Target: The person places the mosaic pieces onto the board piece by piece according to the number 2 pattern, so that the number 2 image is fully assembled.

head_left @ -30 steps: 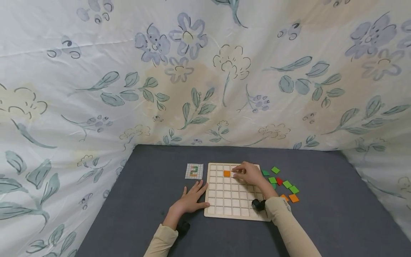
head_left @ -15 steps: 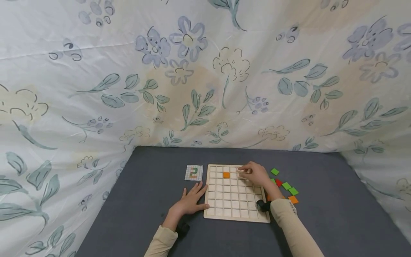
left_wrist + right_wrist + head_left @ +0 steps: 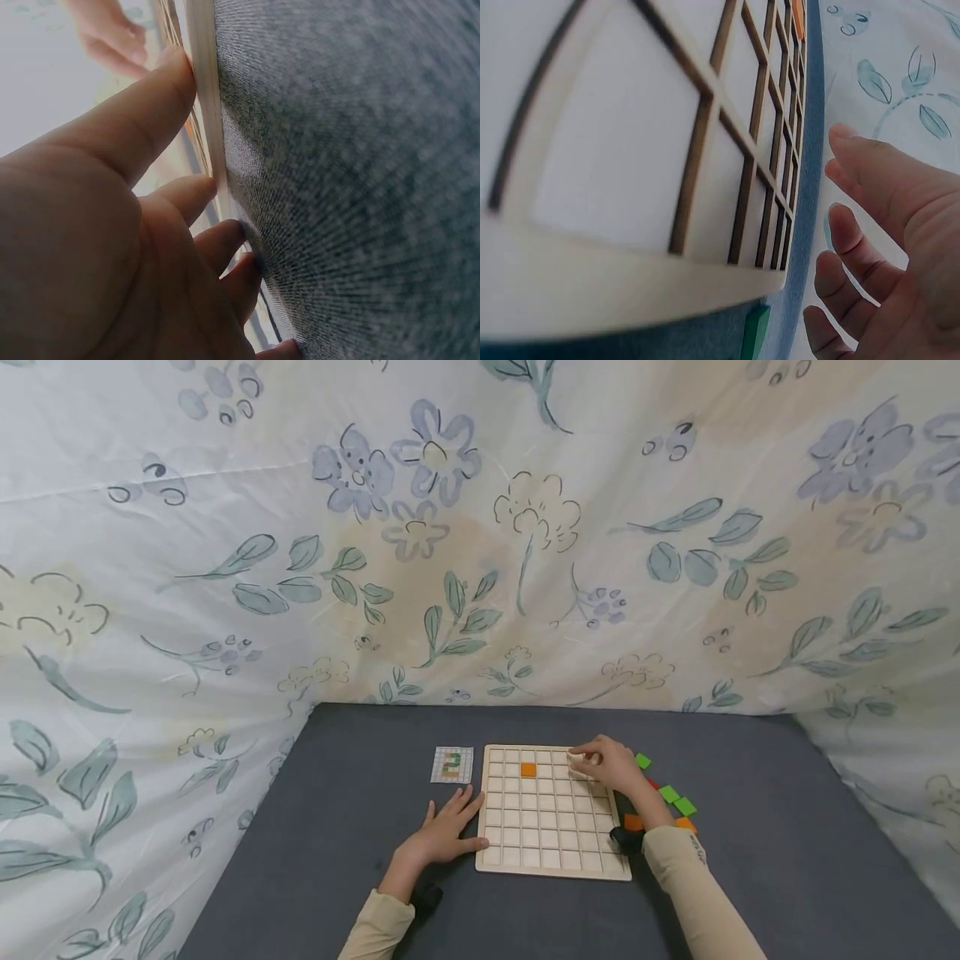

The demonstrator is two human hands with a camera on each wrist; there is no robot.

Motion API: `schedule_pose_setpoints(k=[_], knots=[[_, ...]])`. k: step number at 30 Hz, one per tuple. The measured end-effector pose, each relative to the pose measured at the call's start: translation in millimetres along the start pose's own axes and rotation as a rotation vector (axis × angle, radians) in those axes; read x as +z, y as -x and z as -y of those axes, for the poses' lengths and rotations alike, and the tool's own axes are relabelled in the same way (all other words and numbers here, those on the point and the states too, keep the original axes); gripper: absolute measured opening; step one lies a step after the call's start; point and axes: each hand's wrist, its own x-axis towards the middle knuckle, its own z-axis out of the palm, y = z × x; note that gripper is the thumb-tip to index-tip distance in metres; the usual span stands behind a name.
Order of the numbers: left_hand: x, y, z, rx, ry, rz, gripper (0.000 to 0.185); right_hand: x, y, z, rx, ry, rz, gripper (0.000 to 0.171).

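1. Grid board (image 3: 552, 812), wooden, lies mid-table w/ one orange tile (image 3: 528, 769) in a far-row cell.
2. Right hand (image 3: 611, 763) hovers over board's far right corner, fingers relaxed, holding nothing.
3. Left hand (image 3: 444, 829) rests flat, fingers spread, thumb touching board's left edge.
4. Loose green tiles (image 3: 675, 800) lie right of board; pattern card (image 3: 453, 764) lies left.

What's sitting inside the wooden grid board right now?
One orange tile sits in a second-row cell of the grid board. The right hand covers its far right corner cells, hiding them.
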Motion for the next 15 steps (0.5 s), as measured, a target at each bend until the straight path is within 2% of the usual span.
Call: schedule_pose_setpoints(k=[10, 15], knots=[[0.0, 0.7, 0.6, -0.003, 0.007, 0.003, 0.076, -9.2, 4.8, -10.9, 0.009, 0.019, -0.008, 0.029], [-2.2, 0.5, -0.3, 0.008, 0.006, 0.008, 0.076, -12.4, 7.7, -15.8, 0.048, 0.045, -0.03, 0.029]])
